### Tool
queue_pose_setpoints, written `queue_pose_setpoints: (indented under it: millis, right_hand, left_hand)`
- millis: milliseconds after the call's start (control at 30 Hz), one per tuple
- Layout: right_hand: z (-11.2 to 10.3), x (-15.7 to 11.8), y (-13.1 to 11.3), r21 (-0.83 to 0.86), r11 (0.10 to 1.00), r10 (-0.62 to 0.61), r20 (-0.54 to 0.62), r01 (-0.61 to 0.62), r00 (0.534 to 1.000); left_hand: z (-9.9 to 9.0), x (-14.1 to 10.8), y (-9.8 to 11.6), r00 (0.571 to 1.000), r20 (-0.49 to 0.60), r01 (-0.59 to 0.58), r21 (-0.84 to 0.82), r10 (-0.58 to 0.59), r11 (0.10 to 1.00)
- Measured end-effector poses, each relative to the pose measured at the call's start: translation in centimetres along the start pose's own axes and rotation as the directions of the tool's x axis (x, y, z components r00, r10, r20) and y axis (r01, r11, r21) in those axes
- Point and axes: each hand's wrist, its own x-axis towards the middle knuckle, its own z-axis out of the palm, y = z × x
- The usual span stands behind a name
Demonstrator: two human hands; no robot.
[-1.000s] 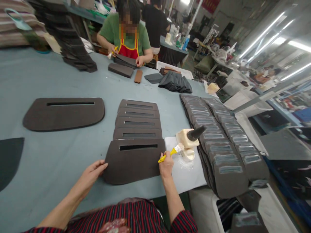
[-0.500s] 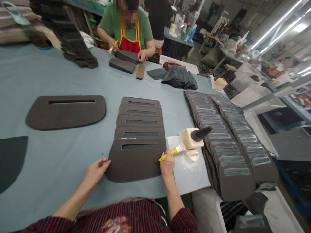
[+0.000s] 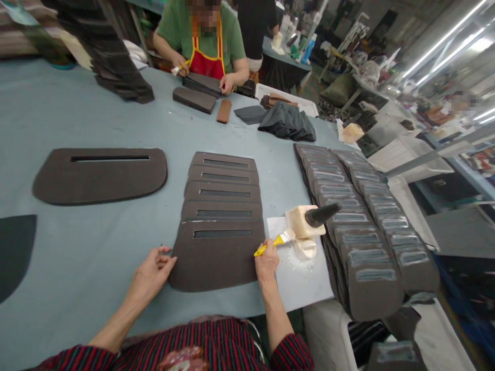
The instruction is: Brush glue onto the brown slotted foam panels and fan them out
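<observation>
Gripping yellow brush [image 3: 273, 245] in right hand [image 3: 266, 264], bristles angled up-right toward glue bottle [image 3: 302, 221]; left hand [image 3: 152, 271] open beside foam panel [image 3: 216, 263].

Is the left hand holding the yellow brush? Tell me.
No: the left hand is empty beside the foam panel; the right hand grips the yellow brush.
</observation>
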Motion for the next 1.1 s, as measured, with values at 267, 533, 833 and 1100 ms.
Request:
queue_pose_setpoints:
  millis: [267, 533, 833, 1100]
  right_hand:
    - [-0.3, 0.1, -0.2, -0.013, 1.000, -0.018, -0.003, 0.018, 1.000]
    - [-0.1, 0.1, -0.1, -0.029, 0.999, -0.023, 0.006, 0.023, 1.000]
    - [-0.2, 0.1, -0.1, -0.010, 1.000, -0.023, 0.028, 0.023, 0.999]
    - [-0.2, 0.1, -0.3, -0.014, 1.000, 0.004, 0.022, -0.004, 1.000]
  left_hand:
    - [-0.7, -1.3, 2.5, 0.995, 0.054, -0.093, 0.115, 0.087, 0.989]
    - [-0.8, -1.3, 2.0, 0.996, 0.049, -0.073, 0.049, 0.070, 0.996]
    - [-0.5, -1.2, 1.6, 0.994, 0.043, -0.107, 0.146, 0.102, 0.983]
    - [0.0, -1.0, 1.8, 0.994, 0.018, -0.107, 0.331, 0.107, 0.937]
